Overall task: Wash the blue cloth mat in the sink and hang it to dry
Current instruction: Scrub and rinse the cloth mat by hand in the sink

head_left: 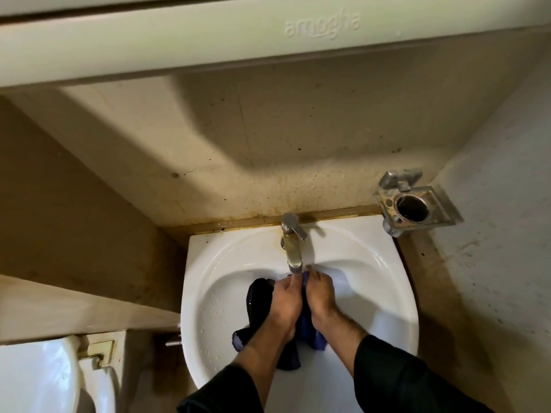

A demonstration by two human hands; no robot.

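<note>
Mat [259, 302] bunched between both hands under tap [293, 251].

A single head-worn wide-angle camera is looking forward and steeply down, from above the white sink [208, 293]. It is facing the tiled back wall [268, 129], taking in the tap [292, 242] near the middle. It is sitting close, with both forearms reaching in from the bottom edge. The cabinet underside [208, 40] is bending along the top.
</note>
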